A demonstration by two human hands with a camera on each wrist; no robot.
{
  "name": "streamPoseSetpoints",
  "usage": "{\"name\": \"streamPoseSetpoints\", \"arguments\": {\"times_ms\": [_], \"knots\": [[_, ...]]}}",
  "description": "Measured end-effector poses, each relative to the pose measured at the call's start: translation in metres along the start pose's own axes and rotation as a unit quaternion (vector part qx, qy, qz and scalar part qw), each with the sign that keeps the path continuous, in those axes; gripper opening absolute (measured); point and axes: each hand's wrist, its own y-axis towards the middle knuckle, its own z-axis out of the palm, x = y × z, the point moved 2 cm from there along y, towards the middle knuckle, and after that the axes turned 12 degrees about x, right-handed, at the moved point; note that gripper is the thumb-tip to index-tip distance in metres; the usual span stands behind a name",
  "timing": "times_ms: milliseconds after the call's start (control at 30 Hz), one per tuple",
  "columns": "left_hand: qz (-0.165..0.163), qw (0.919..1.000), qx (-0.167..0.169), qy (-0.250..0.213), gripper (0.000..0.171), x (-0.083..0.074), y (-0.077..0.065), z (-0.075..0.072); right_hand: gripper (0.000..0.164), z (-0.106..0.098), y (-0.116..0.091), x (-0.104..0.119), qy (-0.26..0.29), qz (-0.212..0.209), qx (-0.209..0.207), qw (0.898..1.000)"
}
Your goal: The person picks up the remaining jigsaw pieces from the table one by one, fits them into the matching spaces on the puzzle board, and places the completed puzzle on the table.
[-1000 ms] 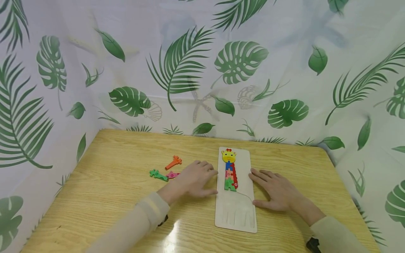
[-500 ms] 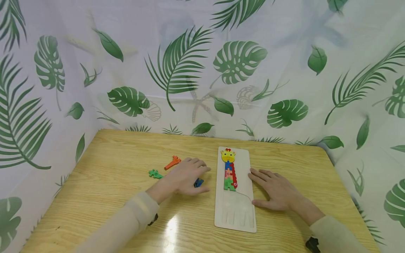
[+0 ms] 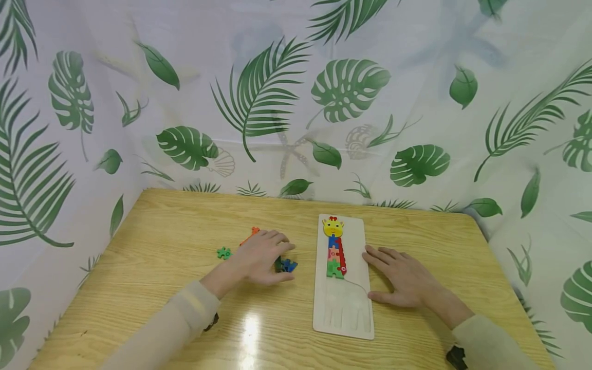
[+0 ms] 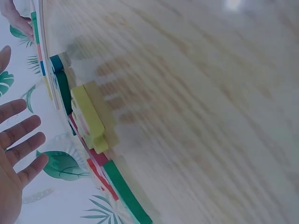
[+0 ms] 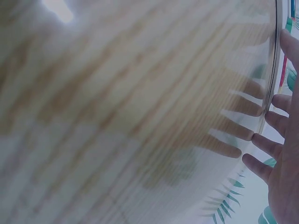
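Note:
A pale wooden giraffe puzzle board (image 3: 344, 303) lies on the table, its yellow head (image 3: 333, 228) at the far end. Blue, pink, green and red pieces fill the neck, above a bare recess with leg outlines. My left hand (image 3: 261, 258), fingers spread, is over loose pieces left of the board. Past its thumb side shows a blue piece (image 3: 289, 265); a green piece (image 3: 224, 253) and an orange piece (image 3: 251, 236) stick out beyond its other side. A yellow piece (image 4: 88, 119) appears in the left wrist view. My right hand (image 3: 402, 277) rests its fingertips along the board's right edge.
The wood-grain table (image 3: 176, 221) runs back to a white cloth (image 3: 259, 169) printed with green leaves, which also hangs along the sides. In the left wrist view, a dark green piece (image 4: 63, 91) and a pink-red piece (image 4: 99, 157) lie near the yellow one.
My left hand has moved left, away from the board, over the loose pieces. The blue piece has come into view; the pink one is now covered. My right hand has stayed at the board's edge.

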Motion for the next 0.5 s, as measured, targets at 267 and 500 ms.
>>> {"name": "streamPoseSetpoints", "arguments": {"times_ms": [267, 500], "knots": [[0.001, 1.0, -0.006, -0.007, 0.069, 0.004, -0.005, 0.004, 0.098, 0.001, 0.001, -0.001, -0.004, 0.005, 0.007, 1.0], [-0.007, 0.9999, 0.003, -0.009, 0.069, 0.009, -0.008, 0.011, 0.098, 0.002, 0.001, -0.002, -0.003, 0.007, 0.012, 1.0]]}}
